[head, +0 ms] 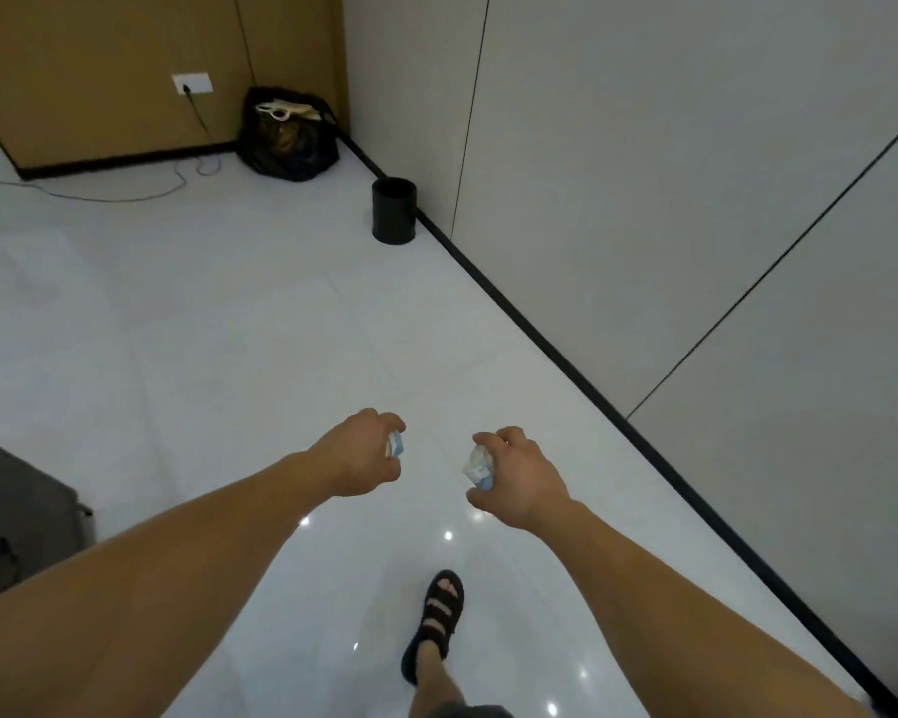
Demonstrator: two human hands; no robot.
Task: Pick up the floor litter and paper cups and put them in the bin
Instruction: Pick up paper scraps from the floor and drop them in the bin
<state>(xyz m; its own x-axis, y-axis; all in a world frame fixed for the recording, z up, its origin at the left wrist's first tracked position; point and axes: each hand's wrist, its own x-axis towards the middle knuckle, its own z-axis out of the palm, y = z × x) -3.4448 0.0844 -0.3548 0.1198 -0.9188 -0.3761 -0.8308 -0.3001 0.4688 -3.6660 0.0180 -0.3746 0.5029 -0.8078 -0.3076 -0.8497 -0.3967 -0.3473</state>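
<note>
Reaching forward over the white floor (pixel 229 329), both bare arms hold litter. The left hand (pixel 364 453) is curled around a small white and blue scrap (pixel 396 444), only its edge showing between fingers and thumb. The right hand (pixel 519 476) pinches a crumpled white and blue wad (pixel 477 466) between thumb and fingers. The bin (pixel 394 210), a black open cylinder, stands well ahead, on the floor beside the black skirting of the grey wall (pixel 670 173). A full black bag (pixel 287 134) sits in the far corner, with a cable (pixel 125 196) trailing from a wall socket (pixel 192 83). One sandalled foot (pixel 436 621) steps forward below the hands.
</note>
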